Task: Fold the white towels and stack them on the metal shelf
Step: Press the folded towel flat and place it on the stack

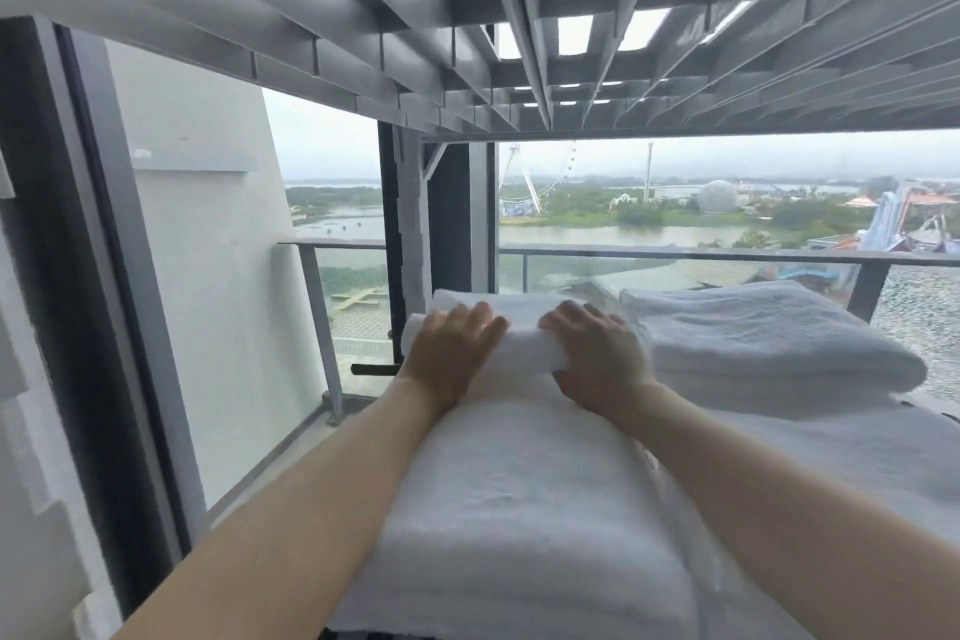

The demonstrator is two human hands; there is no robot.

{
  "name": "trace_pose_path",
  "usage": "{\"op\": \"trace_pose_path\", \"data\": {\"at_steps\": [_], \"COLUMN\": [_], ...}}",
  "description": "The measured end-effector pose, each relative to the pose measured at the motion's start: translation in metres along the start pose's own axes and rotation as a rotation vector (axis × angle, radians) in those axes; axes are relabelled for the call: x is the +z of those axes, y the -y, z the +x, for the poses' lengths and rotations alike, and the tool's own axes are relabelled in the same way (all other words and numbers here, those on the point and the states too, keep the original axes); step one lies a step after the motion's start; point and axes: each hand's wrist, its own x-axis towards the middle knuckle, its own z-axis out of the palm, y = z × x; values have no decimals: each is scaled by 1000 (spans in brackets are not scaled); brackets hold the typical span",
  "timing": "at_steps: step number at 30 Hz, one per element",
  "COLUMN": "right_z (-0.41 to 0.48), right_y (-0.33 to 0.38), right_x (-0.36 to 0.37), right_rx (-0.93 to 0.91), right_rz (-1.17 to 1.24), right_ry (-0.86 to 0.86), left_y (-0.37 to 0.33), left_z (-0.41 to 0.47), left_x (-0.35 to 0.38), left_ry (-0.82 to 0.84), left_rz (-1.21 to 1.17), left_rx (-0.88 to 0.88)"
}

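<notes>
A folded white towel (519,343) lies at the far end of the shelf level, on top of a longer white towel stack (514,509) that runs toward me. My left hand (452,353) rests flat on the folded towel's left part with its fingers straight. My right hand (597,353) lies on the towel's right end, fingers over the top and thumb at the near side. A second folded white towel pile (769,343) sits to the right. The metal shelf's slatted upper level (519,68) hangs overhead.
A dark shelf post (410,234) stands behind the towels. Beyond it are a glass balcony railing (675,257) and an open view of water and buildings. A window frame (104,276) and white wall close off the left side.
</notes>
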Motion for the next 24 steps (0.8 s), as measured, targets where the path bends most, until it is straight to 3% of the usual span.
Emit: {"op": "trace_pose_path", "data": {"at_steps": [2,4,8,12,18,21,24], "right_z": [-3,-1,0,-2,-2,-2,2], "right_y": [-5,-7,-10,-12,-15,-24,-33], "right_x": [9,10,8,4,1,-11,-28], "right_rx": [3,-37,-61,-56,-70,10,79], "right_rz": [33,46,95,71,196,349,488], "right_ry": [222,288,297,160,286,349,310], "left_y": [-6,-3,0,0,8,14,16], "left_z": [-3,-1,1,0,6,6,8], "left_x": [4,10,11,13,10,6,0], "left_ry": [211,326,328,225,497,553,575], "left_rz": [-59,-144,-269,-266,-411,-472,-496], "left_rx": [-40,-40,-30,-34,-47,-59,-70]}}
